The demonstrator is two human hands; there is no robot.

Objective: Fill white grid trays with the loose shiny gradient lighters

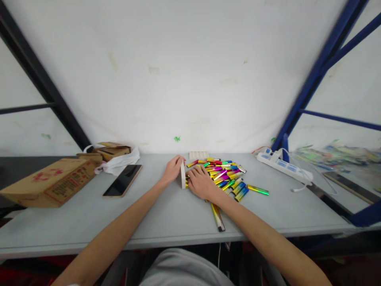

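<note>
My left hand (172, 170) grips a thin white tray (182, 174), which stands on edge on the table. Just to its right, my right hand (201, 182) is closed over shiny metallic pieces that look like lighters, against the tray's inner side; its fingertips are partly hidden. A loose pile of these lighters (228, 178), in gold, pink, blue, green and red, spreads to the right of that hand. One gold lighter (218, 217) lies apart near the front edge, and a gold-green one (258, 190) points out to the right. Behind the pile sits a white gridded tray (199, 155).
At left are a cardboard box (56, 180), a white plastic bag (120, 162) and a black-screened phone (123, 180). A white power strip (284, 167) with cables lies at right, by a blue metal frame (309, 83). A wall (190, 79) closes off the back.
</note>
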